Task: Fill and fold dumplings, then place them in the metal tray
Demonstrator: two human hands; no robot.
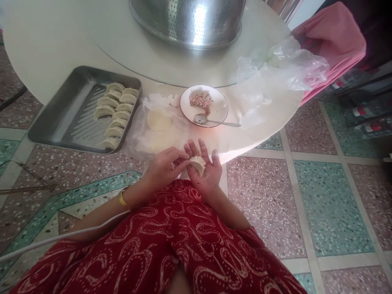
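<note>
A half-moon dumpling (197,164) with pale dough sits between my two hands, just off the table's front edge. My right hand (206,173) holds it against the palm side, with several floury fingers stretched forward. From the left, my left hand (167,165) pinches the dumpling's edge with thumb and fingertips. Just beyond the hands, round dough wrappers (159,119) lie on a clear plastic bag (137,132). A white plate (220,104) with a dark rim carries minced filling (201,100), and a metal spoon (202,119) rests on it with its handle over the rim.
Left on the table, a grey metal tray (69,102) holds several finished dumplings (114,131) in two rows, overhanging the edge. A perforated steel basin (186,20) stands upside down at the back. Crumpled plastic bags (294,61) lie right, near a pink-covered chair (333,36).
</note>
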